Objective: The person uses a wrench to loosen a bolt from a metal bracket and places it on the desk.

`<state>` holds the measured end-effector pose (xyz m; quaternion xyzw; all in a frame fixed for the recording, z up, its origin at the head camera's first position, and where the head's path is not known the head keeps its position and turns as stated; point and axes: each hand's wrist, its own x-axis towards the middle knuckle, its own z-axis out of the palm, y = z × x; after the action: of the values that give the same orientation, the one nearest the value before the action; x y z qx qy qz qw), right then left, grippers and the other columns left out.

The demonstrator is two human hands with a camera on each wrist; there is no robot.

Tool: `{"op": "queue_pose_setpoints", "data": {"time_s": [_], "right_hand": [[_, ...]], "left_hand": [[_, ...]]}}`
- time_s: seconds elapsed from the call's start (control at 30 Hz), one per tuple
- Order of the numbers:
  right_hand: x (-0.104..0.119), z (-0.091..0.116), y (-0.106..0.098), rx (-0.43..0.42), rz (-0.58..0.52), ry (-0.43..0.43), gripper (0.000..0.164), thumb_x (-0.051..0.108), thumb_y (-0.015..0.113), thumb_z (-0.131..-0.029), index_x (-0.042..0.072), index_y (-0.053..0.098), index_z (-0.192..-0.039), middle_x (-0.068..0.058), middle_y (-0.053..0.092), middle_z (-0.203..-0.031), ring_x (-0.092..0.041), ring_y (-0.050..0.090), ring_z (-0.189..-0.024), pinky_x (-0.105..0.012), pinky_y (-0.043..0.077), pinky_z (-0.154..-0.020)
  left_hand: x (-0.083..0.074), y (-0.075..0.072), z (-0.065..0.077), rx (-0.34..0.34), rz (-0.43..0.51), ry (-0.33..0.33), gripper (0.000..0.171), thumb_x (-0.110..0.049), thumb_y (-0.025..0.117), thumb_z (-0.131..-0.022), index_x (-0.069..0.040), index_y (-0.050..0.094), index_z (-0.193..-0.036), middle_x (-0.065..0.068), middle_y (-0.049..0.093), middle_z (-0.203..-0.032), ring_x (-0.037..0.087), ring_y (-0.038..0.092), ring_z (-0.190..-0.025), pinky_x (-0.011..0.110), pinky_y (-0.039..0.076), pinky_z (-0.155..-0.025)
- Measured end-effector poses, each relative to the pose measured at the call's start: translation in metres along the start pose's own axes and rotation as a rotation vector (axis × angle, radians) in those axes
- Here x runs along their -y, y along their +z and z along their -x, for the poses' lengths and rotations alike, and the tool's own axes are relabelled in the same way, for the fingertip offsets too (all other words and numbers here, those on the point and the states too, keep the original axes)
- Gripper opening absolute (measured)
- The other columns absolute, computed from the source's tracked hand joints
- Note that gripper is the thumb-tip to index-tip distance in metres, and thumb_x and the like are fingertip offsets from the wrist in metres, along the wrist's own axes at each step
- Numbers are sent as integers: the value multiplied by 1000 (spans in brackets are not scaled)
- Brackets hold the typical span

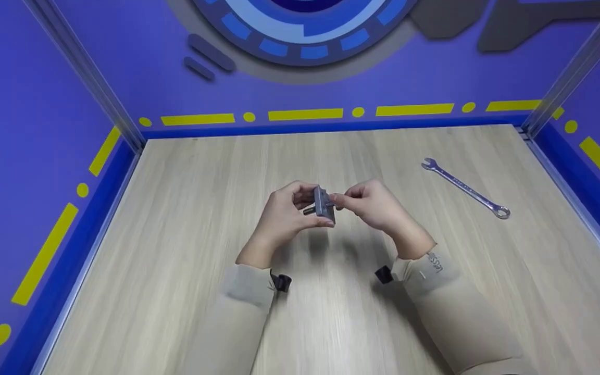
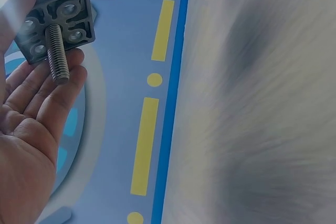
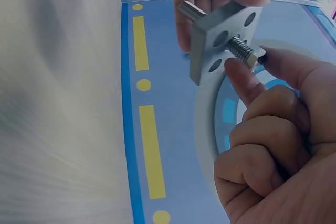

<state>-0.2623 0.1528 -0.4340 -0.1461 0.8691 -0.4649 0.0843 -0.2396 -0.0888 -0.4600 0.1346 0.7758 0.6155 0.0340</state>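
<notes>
My left hand (image 1: 283, 212) holds a small square grey plate (image 1: 323, 203) by its edges, thumb on one edge and fingers on the opposite one. In the left wrist view the plate's ribbed face shows corner holes, and a threaded bolt (image 2: 56, 56) sticks out of its middle. On the flat face, in the right wrist view, more of the bolt's thread (image 3: 239, 49) stands out, with a hex piece (image 3: 255, 58) at its end; head or nut, I cannot tell. My right hand (image 1: 375, 205) pinches that end between thumb and index finger, its other fingers curled in.
A combination wrench (image 1: 465, 188) lies on the wood-grain table (image 1: 175, 234), to the right of both hands. Blue panels (image 1: 107, 67) with yellow markings and metal corner posts enclose the table at the back and sides.
</notes>
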Motion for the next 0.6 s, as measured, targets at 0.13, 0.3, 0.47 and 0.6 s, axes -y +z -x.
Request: {"op": "queue_pose_setpoints", "data": {"time_s": [0.13,0.3,0.47,0.6], "right_hand": [[1,1,-5,21,-22,-46,25,29,85,-101,5,89,-100,12,60,-70,-11,50,-69,-23,39,-61],[2,2,-7,34,-42,-117,21,16,88,-94,4,88,-110,11,46,-61,-7,41,-59,-21,31,-53],[2,4,-6,29,-55,-154,24,3,84,-90,5,87,-113,13,42,-60,-5,38,-55,-21,30,-53],[0,4,-5,36,-76,-162,26,3,85,-91,7,87,-116,12,42,-62,-6,39,-57,-21,32,-55]], "left_hand": [[-2,1,-1,2,-25,0,85,-21,110,-72,-6,70,-146,9,82,-136,24,80,-129,32,66,-113],[-2,1,0,2,-16,-8,85,-21,110,-72,-6,70,-145,11,81,-136,26,80,-130,37,65,-116],[-2,2,-1,-2,-20,-7,83,-22,110,-72,-7,71,-144,11,81,-136,26,80,-128,39,65,-116],[-1,1,-1,-8,-6,-10,81,-21,110,-73,-7,72,-142,10,82,-134,25,81,-127,35,66,-114]]}}
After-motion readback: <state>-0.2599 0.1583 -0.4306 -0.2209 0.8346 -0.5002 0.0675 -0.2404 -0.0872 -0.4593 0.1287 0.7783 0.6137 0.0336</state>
